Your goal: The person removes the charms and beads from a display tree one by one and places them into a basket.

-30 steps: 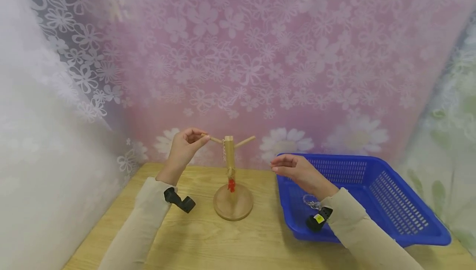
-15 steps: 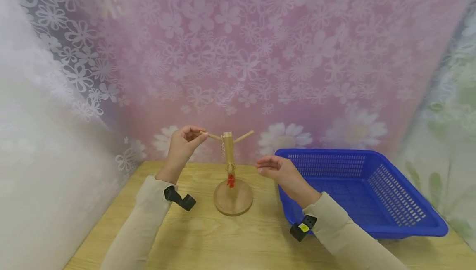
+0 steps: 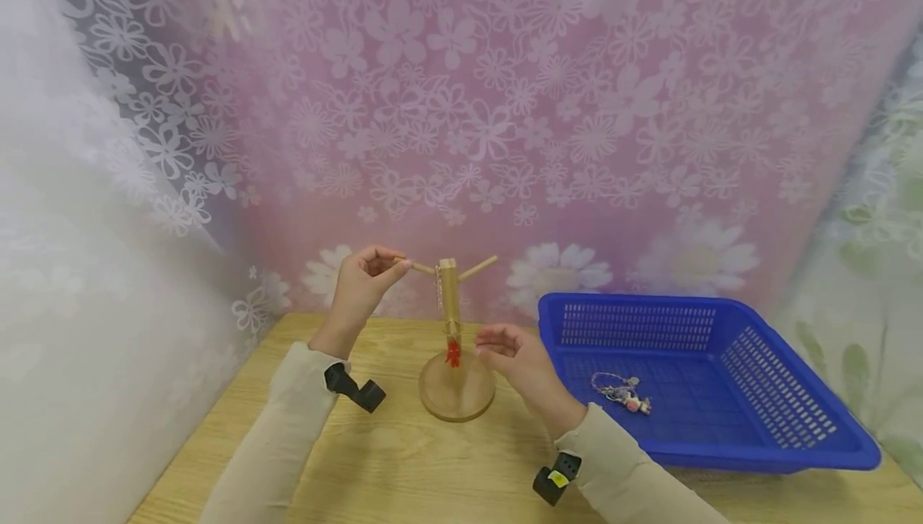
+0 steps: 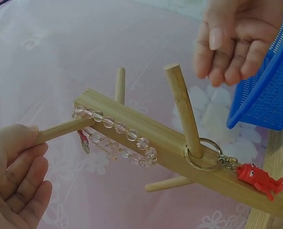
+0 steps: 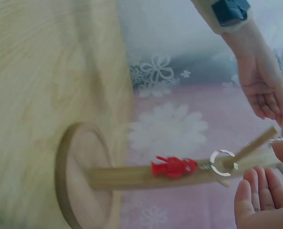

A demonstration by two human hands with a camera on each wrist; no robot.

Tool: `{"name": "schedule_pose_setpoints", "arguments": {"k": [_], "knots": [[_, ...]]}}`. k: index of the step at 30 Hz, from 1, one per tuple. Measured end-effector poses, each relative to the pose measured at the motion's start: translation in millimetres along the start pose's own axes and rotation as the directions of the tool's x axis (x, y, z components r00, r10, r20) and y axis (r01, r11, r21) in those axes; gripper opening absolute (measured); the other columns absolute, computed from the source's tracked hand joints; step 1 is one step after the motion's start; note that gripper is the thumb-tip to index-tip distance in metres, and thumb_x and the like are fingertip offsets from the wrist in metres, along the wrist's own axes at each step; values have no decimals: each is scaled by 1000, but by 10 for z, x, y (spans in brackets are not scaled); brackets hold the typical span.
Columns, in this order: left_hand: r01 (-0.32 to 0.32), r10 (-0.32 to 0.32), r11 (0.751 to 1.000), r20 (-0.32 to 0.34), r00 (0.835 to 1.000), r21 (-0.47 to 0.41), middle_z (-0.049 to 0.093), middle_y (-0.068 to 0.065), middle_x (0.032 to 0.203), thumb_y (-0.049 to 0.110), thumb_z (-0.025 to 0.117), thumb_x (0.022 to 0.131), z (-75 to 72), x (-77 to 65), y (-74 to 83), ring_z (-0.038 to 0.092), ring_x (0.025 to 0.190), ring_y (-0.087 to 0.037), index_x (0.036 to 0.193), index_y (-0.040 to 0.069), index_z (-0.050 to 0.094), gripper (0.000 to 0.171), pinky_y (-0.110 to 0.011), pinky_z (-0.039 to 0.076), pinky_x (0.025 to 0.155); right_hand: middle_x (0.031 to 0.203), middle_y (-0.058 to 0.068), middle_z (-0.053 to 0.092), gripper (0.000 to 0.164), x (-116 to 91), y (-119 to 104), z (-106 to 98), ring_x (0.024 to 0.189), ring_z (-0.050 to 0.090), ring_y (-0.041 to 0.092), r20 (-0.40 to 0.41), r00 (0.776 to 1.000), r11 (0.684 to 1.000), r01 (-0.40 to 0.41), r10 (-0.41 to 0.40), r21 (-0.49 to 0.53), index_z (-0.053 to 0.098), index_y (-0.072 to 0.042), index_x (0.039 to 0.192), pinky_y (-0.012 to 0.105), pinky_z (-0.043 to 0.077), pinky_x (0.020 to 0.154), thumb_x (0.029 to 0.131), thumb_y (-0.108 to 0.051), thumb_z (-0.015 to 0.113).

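A wooden peg stand [image 3: 449, 288] with a round base stands on the table. My left hand [image 3: 360, 288] pinches the outer end of its left peg [image 4: 65, 130] between thumb and fingers. Around that same peg, against the post, hangs a clear pinkish bead bracelet [image 4: 120, 127]. A keychain with a red figure [image 4: 259, 178] hangs by its metal ring from a lower peg [image 4: 184, 105]. My right hand [image 3: 530, 368] is just right of the post, its fingers relaxed and holding nothing, near the keychain's height in the head view.
To the right is a blue plastic basket [image 3: 721, 460] with slotted walls. A charm bracelet [image 3: 630, 402] lies on its floor. The wooden table [image 3: 404, 460] meets a flowered pink backdrop [image 3: 490, 147] behind the stand.
My right hand has moved left and down, from over the basket's edge to beside the stand, bringing the charm bracelet in the basket into full view. My left hand stays on the peg.
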State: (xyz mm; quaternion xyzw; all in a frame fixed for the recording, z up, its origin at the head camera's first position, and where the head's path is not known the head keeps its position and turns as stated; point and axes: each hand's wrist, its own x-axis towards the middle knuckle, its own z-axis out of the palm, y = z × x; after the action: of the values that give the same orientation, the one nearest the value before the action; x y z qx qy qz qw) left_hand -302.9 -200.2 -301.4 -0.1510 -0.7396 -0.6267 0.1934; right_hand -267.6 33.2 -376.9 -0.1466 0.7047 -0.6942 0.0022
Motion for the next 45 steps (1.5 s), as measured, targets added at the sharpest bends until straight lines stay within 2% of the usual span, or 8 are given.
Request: {"name": "schedule_pose_setpoints", "arguments": {"k": [4, 8, 17, 24, 30, 37, 43, 45], "knots": [[9, -9, 1000, 2, 1000, 24, 64, 7, 76, 6, 68, 87, 25, -66, 133, 57, 70, -7, 102, -11, 61, 24, -22, 45, 65, 101, 18, 65, 25, -21, 97, 93, 93, 63, 22, -18, 1000, 1000, 20, -19, 10, 59, 12, 108, 21, 51, 79, 84, 6, 64], [28, -29, 999, 12, 1000, 21, 63, 7, 77, 6, 67, 87, 33, -101, 141, 57, 71, -7, 104, -13, 60, 26, -22, 45, 67, 106, 24, 63, 28, -65, 192, 167, 96, 63, 28, -32, 999, 1000, 28, -28, -5, 59, 13, 109, 24, 52, 80, 84, 3, 66], [40, -40, 999, -9, 999, -19, 64, 8, 75, 8, 69, 86, 33, -57, -83, 58, 71, -9, 103, -11, 61, 26, -21, 47, 68, 109, 26, 62, 33, -46, 490, 240, 95, 63, 27, -88, 995, 999, 43, -43, -6, 58, 13, 111, 24, 51, 80, 83, -1, 69], [17, -16, 1000, -33, 999, 8, 65, 8, 77, 15, 72, 84, 18, -46, -183, 61, 76, -9, 101, -8, 63, 30, -21, 50, 72, 107, 28, 62, 33, 15, 686, 274, 95, 62, 30, -155, 987, 999, 51, -48, 19, 58, 14, 109, 18, 49, 78, 81, 1, 70], [32, -32, 999, -34, 999, -7, 64, 8, 76, 11, 71, 85, 21, -43, -121, 59, 73, -9, 102, -9, 63, 27, -22, 49, 70, 107, 27, 63, 33, 53, 763, 313, 95, 61, 29, -194, 980, 998, 52, -44, 39, 59, 15, 107, 17, 48, 78, 79, 2, 71], [43, -43, 999, -40, 998, -9, 63, 7, 74, 5, 68, 86, 56, -105, 93, 58, 72, -7, 98, -9, 63, 19, -19, 48, 69, 107, 26, 62, 35, 102, 811, 348, 97, 61, 30, -210, 976, 997, 71, -62, 38, 59, 15, 109, 21, 49, 81, 79, 1, 72], [42, -42, 999, -39, 998, -6, 63, 7, 74, 5, 69, 86, 70, -107, 117, 58, 71, -10, 101, -13, 61, 25, -20, 47, 68, 106, 26, 63, 37, 144, 857, 369, 98, 61, 30, -235, 971, 996, 60, -43, 63, 58, 15, 109, 20, 48, 82, 78, 1, 73], [29, -29, 1000, -42, 999, -8, 63, 7, 75, 9, 70, 85, 61, -78, 37, 58, 72, -10, 101, -12, 61, 28, -20, 48, 69, 106, 27, 62, 37, 148, 865, 369, 98, 61, 31, -235, 971, 996, 61, -43, 67, 58, 15, 109, 21, 48, 82, 78, 1, 73]]}}
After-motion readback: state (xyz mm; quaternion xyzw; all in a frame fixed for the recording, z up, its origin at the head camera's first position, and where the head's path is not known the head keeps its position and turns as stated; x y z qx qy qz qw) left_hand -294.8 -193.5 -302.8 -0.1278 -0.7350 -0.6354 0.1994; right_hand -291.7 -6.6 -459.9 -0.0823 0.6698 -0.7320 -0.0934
